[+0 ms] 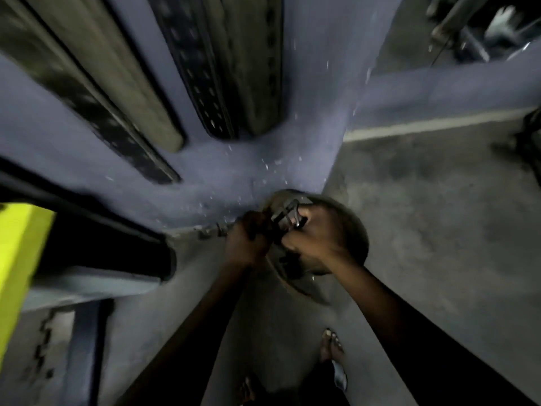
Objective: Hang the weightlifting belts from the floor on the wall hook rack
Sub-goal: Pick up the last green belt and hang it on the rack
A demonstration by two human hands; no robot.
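Both our left hand [248, 235] and right hand [313, 232] grip a coiled dark leather belt [345, 218] at its buckle, ready for hanging.

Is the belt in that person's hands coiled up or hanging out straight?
Coiled. The belt curves in a loop around both hands, left hand and right hand gripping near its metal buckle. Motion blur hides finer detail.

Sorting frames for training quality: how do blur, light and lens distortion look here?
Head view: dim overall; motion blur smears the hanging belts and purple wall; wide-angle bends the wall lines; both hands, left hand, right hand, and the held belt are soft.
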